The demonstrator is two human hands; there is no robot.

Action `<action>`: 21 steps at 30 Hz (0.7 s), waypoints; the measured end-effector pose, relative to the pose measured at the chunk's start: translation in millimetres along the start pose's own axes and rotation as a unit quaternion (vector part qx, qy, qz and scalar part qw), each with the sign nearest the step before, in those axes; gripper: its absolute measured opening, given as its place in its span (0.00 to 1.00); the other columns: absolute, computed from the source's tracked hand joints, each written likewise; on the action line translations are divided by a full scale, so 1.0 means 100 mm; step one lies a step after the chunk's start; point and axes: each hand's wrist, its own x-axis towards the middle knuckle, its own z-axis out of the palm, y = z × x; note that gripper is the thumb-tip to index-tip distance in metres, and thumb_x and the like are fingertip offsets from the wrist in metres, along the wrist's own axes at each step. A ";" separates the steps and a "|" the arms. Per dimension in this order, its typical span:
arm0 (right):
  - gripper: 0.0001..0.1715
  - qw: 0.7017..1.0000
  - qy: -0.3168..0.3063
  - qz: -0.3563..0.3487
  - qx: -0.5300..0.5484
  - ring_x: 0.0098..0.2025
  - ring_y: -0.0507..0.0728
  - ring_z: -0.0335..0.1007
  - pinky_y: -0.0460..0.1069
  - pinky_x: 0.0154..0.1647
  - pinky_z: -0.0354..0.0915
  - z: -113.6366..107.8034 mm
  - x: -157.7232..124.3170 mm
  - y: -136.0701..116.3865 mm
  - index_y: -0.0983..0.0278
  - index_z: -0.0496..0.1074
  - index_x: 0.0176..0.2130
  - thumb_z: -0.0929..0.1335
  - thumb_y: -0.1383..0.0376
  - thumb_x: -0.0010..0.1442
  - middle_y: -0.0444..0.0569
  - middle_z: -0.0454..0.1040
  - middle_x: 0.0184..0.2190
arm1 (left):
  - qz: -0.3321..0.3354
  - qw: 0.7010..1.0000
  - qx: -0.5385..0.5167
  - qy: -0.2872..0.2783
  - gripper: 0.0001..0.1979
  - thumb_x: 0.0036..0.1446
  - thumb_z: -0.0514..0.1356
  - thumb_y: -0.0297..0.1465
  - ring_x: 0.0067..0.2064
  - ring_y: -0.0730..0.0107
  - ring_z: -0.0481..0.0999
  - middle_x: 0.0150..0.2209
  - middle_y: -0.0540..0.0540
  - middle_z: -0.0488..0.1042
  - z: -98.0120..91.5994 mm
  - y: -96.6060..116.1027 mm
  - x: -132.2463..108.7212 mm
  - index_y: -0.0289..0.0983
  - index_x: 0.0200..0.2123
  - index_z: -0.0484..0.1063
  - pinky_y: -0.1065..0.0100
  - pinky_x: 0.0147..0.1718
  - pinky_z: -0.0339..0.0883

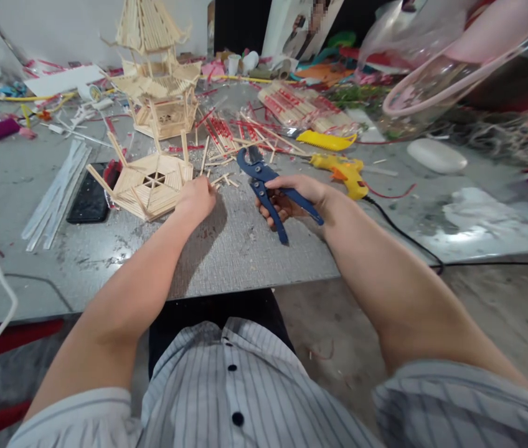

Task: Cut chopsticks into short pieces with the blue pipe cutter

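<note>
My right hand (294, 193) grips a blue pipe cutter (258, 170) by its handles, which are spread apart; its jaw points away from me, above the table. My left hand (197, 198) is closed, at the right edge of a hexagonal wooden stick base (152, 180) with upright posts. A thin wooden stick (205, 155) ends near the left fingertips, but what they hold, if anything, is hidden. Short cut stick pieces (225, 181) lie between the hands. Behind the base stands a tiered pagoda model (154, 81) made of sticks.
A yellow glue gun (341, 172) with a black cord lies to the right, near a yellow-handled knife (327, 139). Packs of sticks (299, 109) lie farther back. Glue sticks (56, 193) and a black phone (87, 198) are at left. A white mouse-like object (436, 155) sits far right.
</note>
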 end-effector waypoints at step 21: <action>0.11 0.967 0.106 -0.186 0.138 0.23 0.54 0.67 0.50 0.30 0.67 0.04 0.05 -0.07 0.61 0.64 0.28 0.56 0.64 0.55 0.47 0.67 0.19 | 0.239 0.962 0.072 -0.110 0.17 0.60 0.47 0.36 0.41 0.59 0.75 0.38 0.41 0.77 -0.05 0.36 -0.38 0.37 0.39 0.74 0.63 0.36 0.66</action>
